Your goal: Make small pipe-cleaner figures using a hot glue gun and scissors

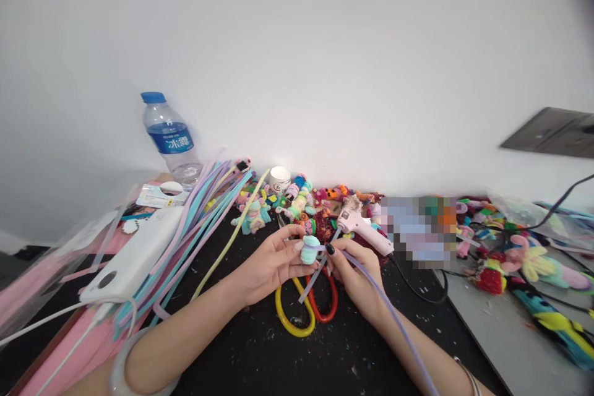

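Between the fingers of my left hand (273, 257) is a small mint-green fuzzy figure (309, 252), wound from pipe cleaner. A purple pipe cleaner (385, 297) crosses the figure's middle; my right hand (355, 269) pinches it close to the figure, and its long tail runs down along my right forearm. Below both hands lie scissors with one yellow and one red handle (327, 315), their blades mostly hidden. Just behind my right hand rests a pink hot glue gun (366, 232), with a clear glue stick (309, 288) reaching out beneath my fingers.
Left of my arm lie a bundle of pastel pipe cleaners (199, 216) and a white power strip (134, 253). A water bottle (169, 136) leans on the wall. Fuzzy figures (253, 213) line the back, beside a white paper roll (279, 178). More figures (492, 275) and cables are at right.
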Motion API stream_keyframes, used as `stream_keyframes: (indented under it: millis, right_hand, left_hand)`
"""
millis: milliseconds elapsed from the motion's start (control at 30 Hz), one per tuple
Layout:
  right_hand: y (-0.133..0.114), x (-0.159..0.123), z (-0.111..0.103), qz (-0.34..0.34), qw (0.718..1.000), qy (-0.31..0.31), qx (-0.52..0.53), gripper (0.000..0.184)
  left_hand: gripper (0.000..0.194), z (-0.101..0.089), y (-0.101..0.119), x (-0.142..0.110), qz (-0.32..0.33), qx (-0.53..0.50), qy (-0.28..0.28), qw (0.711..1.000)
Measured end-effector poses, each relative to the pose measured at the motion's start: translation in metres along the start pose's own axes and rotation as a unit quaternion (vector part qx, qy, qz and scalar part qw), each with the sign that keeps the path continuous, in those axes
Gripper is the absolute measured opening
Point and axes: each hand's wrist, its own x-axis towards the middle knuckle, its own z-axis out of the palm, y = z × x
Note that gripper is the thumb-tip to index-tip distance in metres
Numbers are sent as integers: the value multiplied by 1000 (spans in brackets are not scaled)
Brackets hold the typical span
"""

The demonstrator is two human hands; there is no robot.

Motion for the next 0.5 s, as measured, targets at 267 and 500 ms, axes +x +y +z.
stream_keyframes:
  millis: [267,500]
  right_hand:
    - [-3,-1,1,-36,998,-9,-48,21]
    - [-6,-3,3,-61,994,-8,-90,19]
  left_hand:
    - [23,1,0,-3,-32,22,-29,999]
    - [21,1,0,-4,-52,24,-44,997]
